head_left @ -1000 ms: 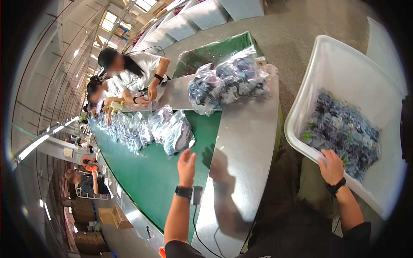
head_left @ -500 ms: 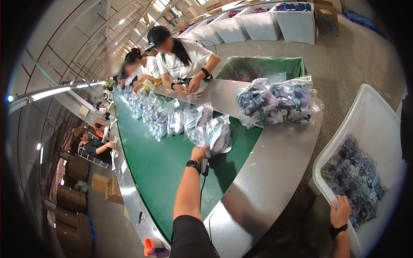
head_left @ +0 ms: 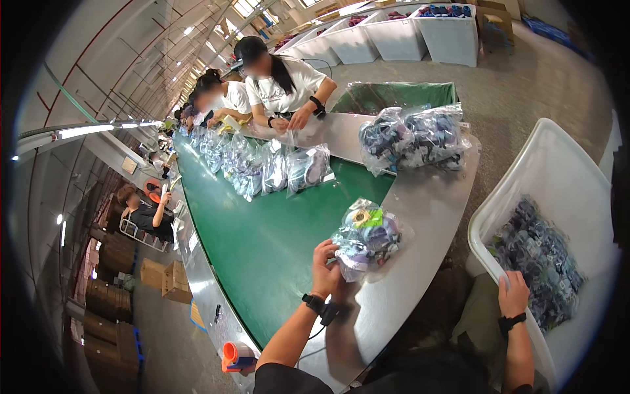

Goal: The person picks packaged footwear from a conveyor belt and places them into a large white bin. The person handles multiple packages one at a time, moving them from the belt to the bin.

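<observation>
My left hand grips a clear plastic bag stuffed with small purple, green and yellow items, which rests on the steel table edge beside the green conveyor belt. My right hand rests on the near rim of a large white tub, its fingers curled over the edge. Inside the tub lies a heap of dark blue and grey packed items.
Several filled clear bags lie in a row on the belt. A bigger pile of bags sits on the steel table's far end. Two people in white shirts work across the belt. White bins stand behind.
My left hand has pulled one bag off the belt toward me onto the steel edge. My right hand stays on the tub rim while the view has swung right.
</observation>
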A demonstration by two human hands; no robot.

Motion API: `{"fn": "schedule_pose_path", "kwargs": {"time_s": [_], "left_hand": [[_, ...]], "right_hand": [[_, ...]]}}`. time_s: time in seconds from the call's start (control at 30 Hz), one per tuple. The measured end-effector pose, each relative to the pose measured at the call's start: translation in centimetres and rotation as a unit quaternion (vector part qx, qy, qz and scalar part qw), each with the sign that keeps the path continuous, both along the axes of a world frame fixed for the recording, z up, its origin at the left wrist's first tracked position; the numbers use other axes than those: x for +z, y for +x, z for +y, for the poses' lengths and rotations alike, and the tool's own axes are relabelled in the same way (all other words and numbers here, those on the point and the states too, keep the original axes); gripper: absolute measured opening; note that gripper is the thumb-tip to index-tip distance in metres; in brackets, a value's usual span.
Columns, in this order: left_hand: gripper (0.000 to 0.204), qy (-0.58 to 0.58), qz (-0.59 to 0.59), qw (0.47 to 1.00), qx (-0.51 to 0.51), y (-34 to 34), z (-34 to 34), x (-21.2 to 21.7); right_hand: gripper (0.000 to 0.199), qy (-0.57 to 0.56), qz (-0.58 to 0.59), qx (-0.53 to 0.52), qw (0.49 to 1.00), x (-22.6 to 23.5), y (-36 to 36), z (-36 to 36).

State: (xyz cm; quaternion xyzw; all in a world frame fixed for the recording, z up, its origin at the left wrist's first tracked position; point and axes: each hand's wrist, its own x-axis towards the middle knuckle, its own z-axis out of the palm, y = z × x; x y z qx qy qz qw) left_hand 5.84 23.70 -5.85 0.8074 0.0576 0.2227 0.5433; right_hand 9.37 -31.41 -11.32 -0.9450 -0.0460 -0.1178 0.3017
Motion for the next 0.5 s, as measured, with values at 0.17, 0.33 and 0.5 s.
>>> {"fn": "schedule_pose_path", "kwargs": {"time_s": [0.17, 0.33, 0.5], "left_hand": [[0.053, -0.221, 0.106, 0.961, 0.129, -1.6, -1.6, 2.3], [0.089, -0.099, 0.177, 0.964, 0.172, 1.3, -3.5, 1.5], [0.093, -0.248, 0.125, 0.942, 0.190, 4.2, -3.6, 1.4]], "right_hand": [[0.025, -0.021, 0.005, -0.012, 1.000, 0.4, -0.2, 0.1], [0.026, -0.008, 0.003, -0.013, 1.000, 0.6, -0.6, -0.1], [0.029, 0.009, 0.028, -0.022, 0.999, 0.3, -0.8, -0.4]]}}
